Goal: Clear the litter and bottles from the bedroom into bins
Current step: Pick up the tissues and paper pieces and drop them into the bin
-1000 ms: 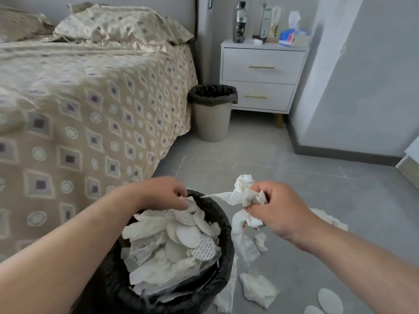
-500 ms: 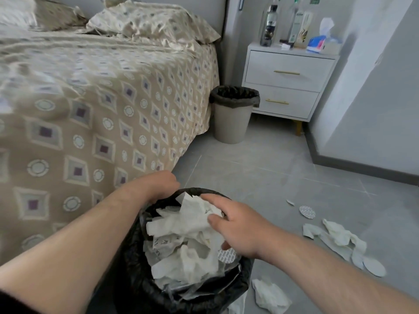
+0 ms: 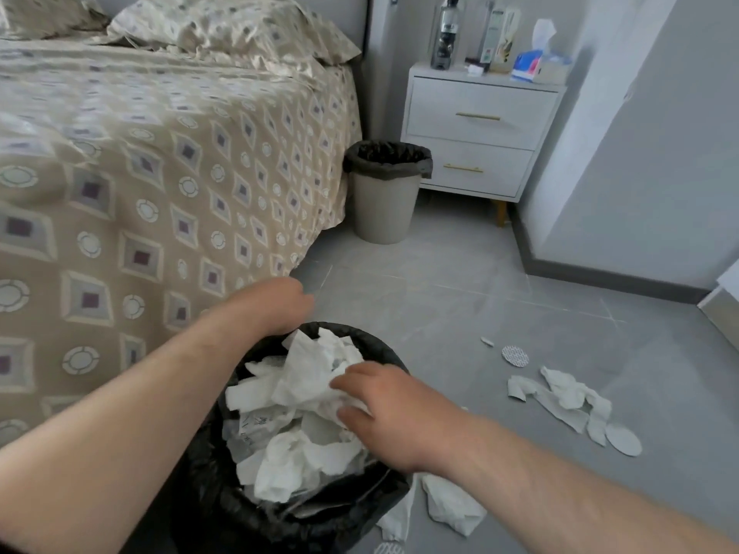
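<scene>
A bin lined with a black bag point(image 3: 376, 347) stands on the floor by the bed, heaped with white crumpled tissues point(image 3: 308, 377) and paper. My left hand point(image 3: 276, 303) curls over its far rim and holds it; the fingertips are hidden. My right hand point(image 3: 384, 409) lies on top of the tissues with its fingers stretched out, pressing on them. Loose litter lies on the floor to the right: a torn tissue strip point(image 3: 568, 397), a round pad point(image 3: 515, 355), an oval pad point(image 3: 623, 439) and a crumpled tissue point(image 3: 452, 509) beside the bin.
A second beige bin point(image 3: 386, 201) with a dark liner stands between the bed point(image 3: 160, 173) and a white nightstand point(image 3: 480, 125). On the nightstand are a dark bottle point(image 3: 447, 34), cartons and a tissue box point(image 3: 536, 66). A grey wall runs along the right.
My right hand carried a bunch of tissue from beside the bin into it, let it go, and now rests flat on the pile. My left hand stayed on the rim.
</scene>
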Demonstrator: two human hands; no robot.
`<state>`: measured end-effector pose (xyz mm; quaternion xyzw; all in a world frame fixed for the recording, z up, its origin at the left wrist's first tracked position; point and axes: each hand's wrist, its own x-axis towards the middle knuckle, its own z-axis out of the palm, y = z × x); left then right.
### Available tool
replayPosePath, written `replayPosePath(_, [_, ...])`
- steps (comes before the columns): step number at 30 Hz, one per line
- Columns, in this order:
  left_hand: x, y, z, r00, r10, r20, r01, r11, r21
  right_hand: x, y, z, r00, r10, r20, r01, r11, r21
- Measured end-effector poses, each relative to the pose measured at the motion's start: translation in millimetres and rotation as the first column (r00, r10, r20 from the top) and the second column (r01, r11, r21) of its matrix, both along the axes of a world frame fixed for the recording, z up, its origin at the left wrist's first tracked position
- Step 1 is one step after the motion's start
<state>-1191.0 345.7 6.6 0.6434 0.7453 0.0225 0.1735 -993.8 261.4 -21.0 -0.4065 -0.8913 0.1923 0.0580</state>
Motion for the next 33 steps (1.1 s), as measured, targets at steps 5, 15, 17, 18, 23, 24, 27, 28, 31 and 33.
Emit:
replayPosePath(5, [69, 0, 33, 0.993, -0.119, -0.013, 0.119, 0.967, 0.225, 52, 24, 33, 0.991, -0.128, -0.033, 0.13, 0.989, 0.074])
replayPosePath(15, [273, -27, -49, 0.922, -0.185, 0.341, 0.23, 0.968, -0.099, 240, 20, 9, 0.881, -0.421, 0.217, 0.431, 0.902, 0.002])
replayPosePath(17, [297, -36, -87, 0.949, -0.168, 0.267, 0.233, 0.944, -0.235, 270, 10, -12, 0.853, -0.463, 0.24, 0.486, 0.873, -0.045])
replayPosePath(18, [303, -38, -105, 0.962, -0.134, 0.237, 0.202, 0.935, -0.292, 284, 5, -22, 0.843, -0.471, 0.26, 0.504, 0.86, -0.076])
replayPosePath(23, [288, -12, -174, 0.983, 0.143, 0.119, -0.105, 0.954, -0.281, 332, -14, -51, 0.807, -0.49, 0.33, 0.569, 0.794, -0.213])
replayPosePath(24, [281, -6, -184, 0.98, 0.181, 0.083, -0.155, 0.955, -0.253, 339, -16, -55, 0.803, -0.501, 0.322, 0.579, 0.785, -0.222])
replayPosePath(27, [265, 3, -206, 0.961, 0.274, -0.03, -0.274, 0.943, -0.19, 357, -22, -65, 0.799, -0.512, 0.314, 0.588, 0.775, -0.231])
replayPosePath(28, [261, 7, -210, 0.957, 0.285, -0.047, -0.289, 0.94, -0.18, 362, -24, -70, 0.797, -0.519, 0.308, 0.592, 0.772, -0.232])
replayPosePath(31, [253, 19, -222, 0.952, 0.302, -0.042, -0.304, 0.929, -0.213, 376, -29, -79, 0.79, -0.537, 0.298, 0.605, 0.762, -0.23])
replayPosePath(33, [251, 23, -229, 0.965, 0.262, -0.018, -0.257, 0.928, -0.269, 381, -30, -83, 0.789, -0.541, 0.291, 0.608, 0.758, -0.238])
